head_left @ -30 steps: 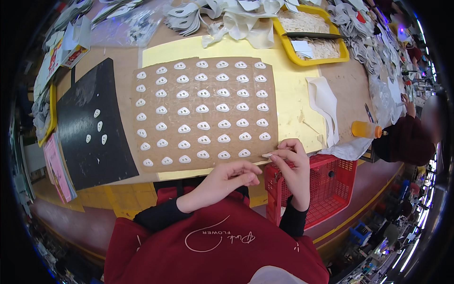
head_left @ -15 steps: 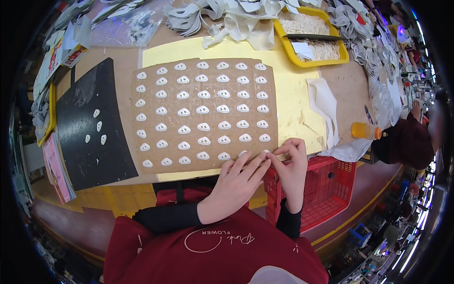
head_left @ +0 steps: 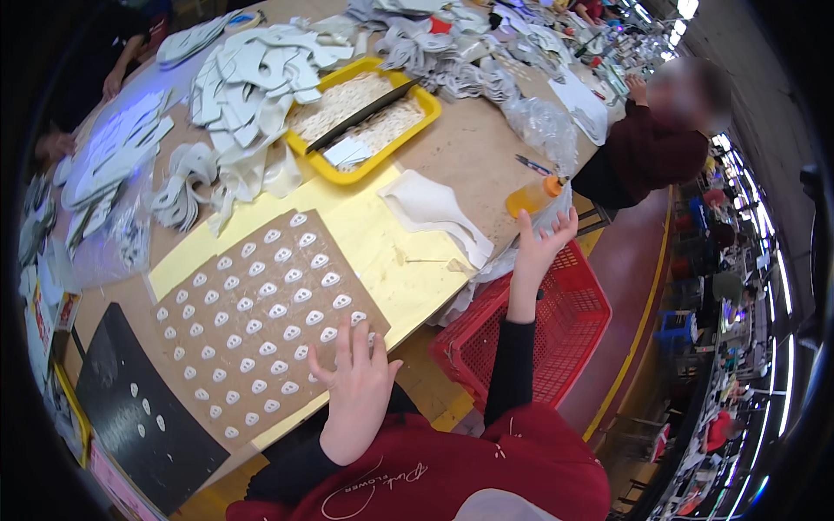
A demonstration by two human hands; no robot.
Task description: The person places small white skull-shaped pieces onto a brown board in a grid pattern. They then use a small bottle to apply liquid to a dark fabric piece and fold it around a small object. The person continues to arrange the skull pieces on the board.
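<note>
My left hand (head_left: 358,391) is open with fingers spread, over the near right corner of a brown cardboard sheet (head_left: 361,296). Rows of small white rounded pieces (head_left: 277,310), each with two holes, cover that sheet. I see nothing held in this hand. My right hand (head_left: 545,250) reaches out over the table's right edge, fingers apart and slightly curled, holding nothing. Just beyond its thumb an orange-yellow bottle (head_left: 525,198) with an orange cap lies on its side. Whether the thumb touches the bottle, I cannot tell.
A black board (head_left: 117,356) with several white pieces lies left. Beyond the cardboard stands a yellow tray (head_left: 354,175) of pale pieces, a dark bar across it. White fabric (head_left: 432,207) and a pen (head_left: 532,164) lie nearby. A red basket (head_left: 565,334) sits below my right arm. A co-worker (head_left: 647,156) sits at right.
My hands have parted from a white piece at the sheet's near edge. The right has moved out toward the bottle and opened; the left has opened. The view has turned right.
</note>
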